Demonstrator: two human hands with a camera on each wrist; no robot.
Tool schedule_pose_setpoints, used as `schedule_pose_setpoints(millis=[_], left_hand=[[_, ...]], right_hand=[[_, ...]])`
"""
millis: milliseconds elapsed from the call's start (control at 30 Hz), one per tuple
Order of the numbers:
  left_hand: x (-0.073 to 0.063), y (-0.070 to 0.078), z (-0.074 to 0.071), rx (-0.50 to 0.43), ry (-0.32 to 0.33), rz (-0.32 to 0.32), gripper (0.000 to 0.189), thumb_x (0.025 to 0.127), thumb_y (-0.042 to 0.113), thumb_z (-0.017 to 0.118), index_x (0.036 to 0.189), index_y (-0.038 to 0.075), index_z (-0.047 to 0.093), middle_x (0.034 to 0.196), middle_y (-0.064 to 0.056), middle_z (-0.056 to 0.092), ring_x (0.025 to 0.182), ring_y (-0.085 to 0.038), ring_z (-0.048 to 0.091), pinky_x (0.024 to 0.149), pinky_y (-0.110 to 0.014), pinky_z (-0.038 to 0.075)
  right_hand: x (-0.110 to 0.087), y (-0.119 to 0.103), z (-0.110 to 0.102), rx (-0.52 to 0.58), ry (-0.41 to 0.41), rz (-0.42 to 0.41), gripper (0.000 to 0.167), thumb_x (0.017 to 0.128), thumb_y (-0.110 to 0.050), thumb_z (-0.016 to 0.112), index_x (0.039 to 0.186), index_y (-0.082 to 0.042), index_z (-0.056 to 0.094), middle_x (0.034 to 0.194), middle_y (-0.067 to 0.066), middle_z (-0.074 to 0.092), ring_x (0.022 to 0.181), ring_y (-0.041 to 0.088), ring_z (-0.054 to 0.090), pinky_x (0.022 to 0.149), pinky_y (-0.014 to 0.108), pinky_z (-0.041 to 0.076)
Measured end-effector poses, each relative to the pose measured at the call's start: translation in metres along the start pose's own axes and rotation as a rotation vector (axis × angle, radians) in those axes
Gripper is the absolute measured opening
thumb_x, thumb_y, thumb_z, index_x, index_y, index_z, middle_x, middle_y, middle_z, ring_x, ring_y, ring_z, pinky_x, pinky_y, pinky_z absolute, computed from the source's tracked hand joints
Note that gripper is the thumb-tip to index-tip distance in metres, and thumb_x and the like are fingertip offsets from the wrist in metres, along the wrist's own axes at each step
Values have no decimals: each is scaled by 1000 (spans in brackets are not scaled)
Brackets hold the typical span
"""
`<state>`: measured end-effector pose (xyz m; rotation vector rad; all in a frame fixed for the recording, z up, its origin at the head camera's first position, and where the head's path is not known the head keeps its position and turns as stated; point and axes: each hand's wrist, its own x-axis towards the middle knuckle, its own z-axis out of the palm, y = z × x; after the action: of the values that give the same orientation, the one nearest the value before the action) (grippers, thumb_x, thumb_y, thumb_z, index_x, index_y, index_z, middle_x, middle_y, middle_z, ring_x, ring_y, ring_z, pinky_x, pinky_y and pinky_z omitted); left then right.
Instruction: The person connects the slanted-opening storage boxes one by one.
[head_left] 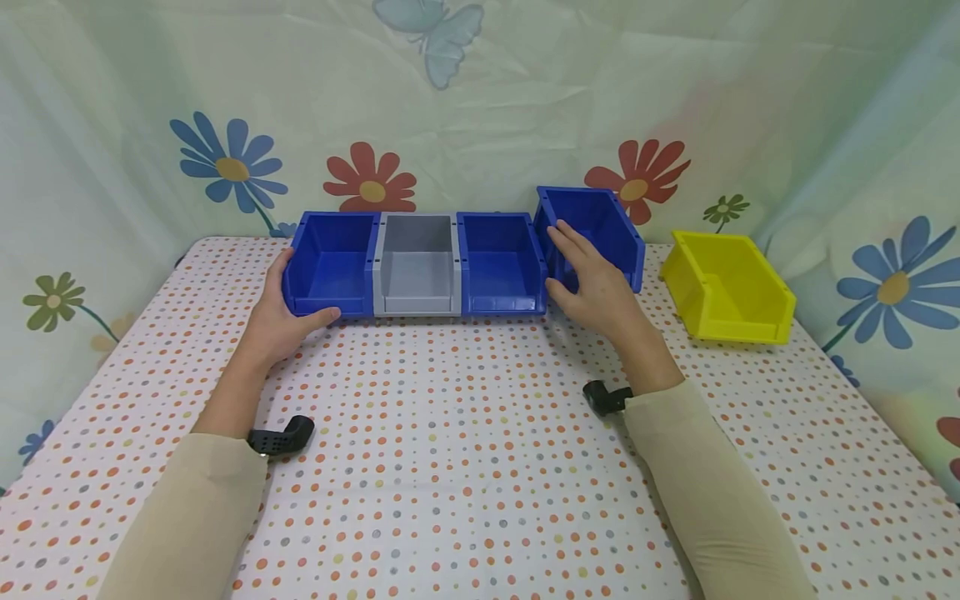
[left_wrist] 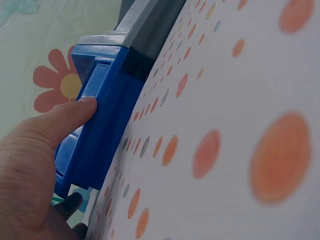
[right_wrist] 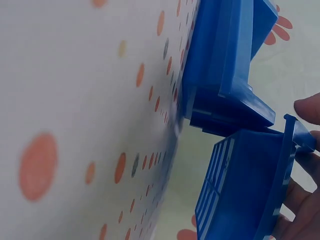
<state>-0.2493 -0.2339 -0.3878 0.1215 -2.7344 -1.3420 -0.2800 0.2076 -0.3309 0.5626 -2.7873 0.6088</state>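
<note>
Left hand [head_left: 273,321] at left of frame, half-spread around the near outer corner of the left blue bin [head_left: 330,275]: thumb on the front face, fingers along the outer side wall, hold confirmed in the left wrist view.

Right hand [head_left: 600,287] right of center, partly closed about the edge of the tilted blue bin [head_left: 594,215]. In the right wrist view, thumb on one side of the rim and curled fingers on the other, at right edge of frame; exact contact of each fingertip partly hidden. Tilted blue bin angled against the row, ribbed underside exposed and clear of the table in that view.

Row across the middle of the frame, left to right: left blue bin, gray bin [head_left: 417,271], third blue bin [head_left: 501,271]; side by side, neighbors touching, hollow sides toward the camera. Tilted blue bin just beside the row's right end.

Yellow bin [head_left: 733,292] at right of frame, apart from the rest, turned at an angle on the dotted tablecloth [head_left: 450,467].

Floral curtain [head_left: 487,150] across upper frame. Beige sleeves [head_left: 705,492] at lower left and lower right; black wrist devices [head_left: 297,433] on both wrists.
</note>
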Motion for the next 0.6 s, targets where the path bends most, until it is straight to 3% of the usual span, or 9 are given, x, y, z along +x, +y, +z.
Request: schedule_pose_setpoints(millis=[100, 200, 400, 600], left_hand=[[0, 0, 0, -2, -3, 0, 118, 89, 41, 81, 166, 37, -9, 174, -19, 6, 154, -54, 18, 119, -75, 25], [0, 1, -1, -6, -7, 4, 118, 89, 41, 81, 166, 38, -9, 174, -19, 6, 154, -54, 18, 119, -75, 25], [-1, 1, -1, -7, -7, 4, 118, 89, 42, 81, 166, 37, -9, 174, -19, 7, 154, -54, 18, 118, -75, 26], [-2, 1, -1, -7, -5, 9, 118, 89, 41, 80, 166, 37, -9, 174, -19, 7, 154, -54, 19, 118, -74, 26]], right_hand=[[0, -1, 0, -10, -3, 0, 75, 99, -21, 62, 165, -17, 28, 174, 2, 20, 115, 40, 63, 85, 54, 57], [1, -1, -1, -13, -8, 2, 75, 99, -20, 62, 166, -18, 28, 174, 2, 20, 115, 40, 63, 84, 53, 56], [2, -1, 0, -9, -23, 5, 77, 99, -18, 62, 166, -19, 26, 174, 1, 18, 139, 41, 51, 99, 58, 54], [2, -2, 1, -19, -38, 27, 77, 99, -18, 61, 167, -19, 24, 175, -1, 15, 143, 41, 46, 107, 60, 49]])
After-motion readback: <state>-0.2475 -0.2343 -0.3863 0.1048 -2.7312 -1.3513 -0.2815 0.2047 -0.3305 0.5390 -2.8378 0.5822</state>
